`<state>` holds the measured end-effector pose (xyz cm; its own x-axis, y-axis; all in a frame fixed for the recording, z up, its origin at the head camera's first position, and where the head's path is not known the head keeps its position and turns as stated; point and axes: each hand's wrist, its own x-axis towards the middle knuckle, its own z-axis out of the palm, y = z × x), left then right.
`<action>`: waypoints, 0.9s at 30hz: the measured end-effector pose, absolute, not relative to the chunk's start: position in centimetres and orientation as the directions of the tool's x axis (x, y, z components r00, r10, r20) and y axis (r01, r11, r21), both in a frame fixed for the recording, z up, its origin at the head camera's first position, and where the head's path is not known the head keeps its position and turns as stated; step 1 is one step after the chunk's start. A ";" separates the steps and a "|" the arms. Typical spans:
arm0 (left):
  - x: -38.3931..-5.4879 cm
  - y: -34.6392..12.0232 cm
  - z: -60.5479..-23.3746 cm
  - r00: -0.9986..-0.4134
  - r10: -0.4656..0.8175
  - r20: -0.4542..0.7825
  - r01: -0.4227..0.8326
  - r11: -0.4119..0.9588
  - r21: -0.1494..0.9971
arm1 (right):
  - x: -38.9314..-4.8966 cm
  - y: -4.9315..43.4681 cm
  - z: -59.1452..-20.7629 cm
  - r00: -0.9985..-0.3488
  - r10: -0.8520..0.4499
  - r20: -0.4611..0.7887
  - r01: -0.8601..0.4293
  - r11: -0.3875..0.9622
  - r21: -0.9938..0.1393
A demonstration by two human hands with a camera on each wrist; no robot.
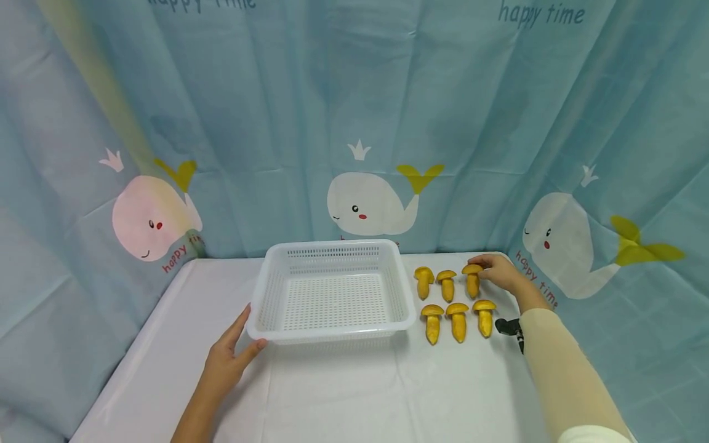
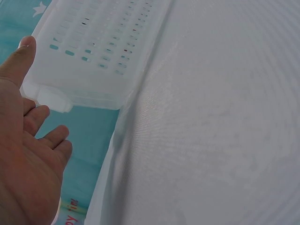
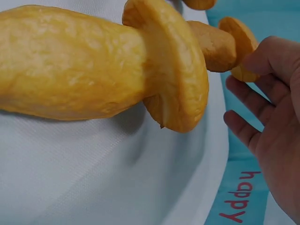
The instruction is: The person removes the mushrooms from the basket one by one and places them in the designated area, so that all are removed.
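Yellow toy mushrooms with rounded caps lie in two rows of three on the right. My right hand (image 1: 501, 272) reaches to the back row and pinches the cap of its rightmost mushroom (image 1: 472, 284); in the right wrist view the thumb lies on that cap (image 3: 243, 51). Nearer that camera is a large mushroom (image 3: 75, 61) from the front row. To the left stands a white perforated plastic basket (image 1: 332, 333), with nothing in it. My left hand (image 1: 223, 360) is at its front left corner, thumb and fingers extended and touching the rim.
A white cloth (image 1: 332, 394) covers the table. Blue curtains (image 1: 277, 123) printed with whales hang close behind it and along both sides. By my right wrist is a black strap piece (image 1: 508, 327), right of the front-row mushrooms.
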<state>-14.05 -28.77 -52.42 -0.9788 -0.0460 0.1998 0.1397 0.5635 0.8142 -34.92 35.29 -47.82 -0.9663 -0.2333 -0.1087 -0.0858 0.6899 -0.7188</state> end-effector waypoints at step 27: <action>-14.0 -28.6 -52.4 -0.978 -0.058 0.199 0.133 0.560 0.818 | -35.9 36.6 -49.7 -0.946 -0.214 -0.244 0.046 0.656 -0.754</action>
<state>-13.96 -28.59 -52.39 -0.9783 -0.0580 0.1987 0.1328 0.5604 0.8175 -35.93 36.62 -49.73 -0.9458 -0.2145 -0.2440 0.0458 0.6558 -0.7536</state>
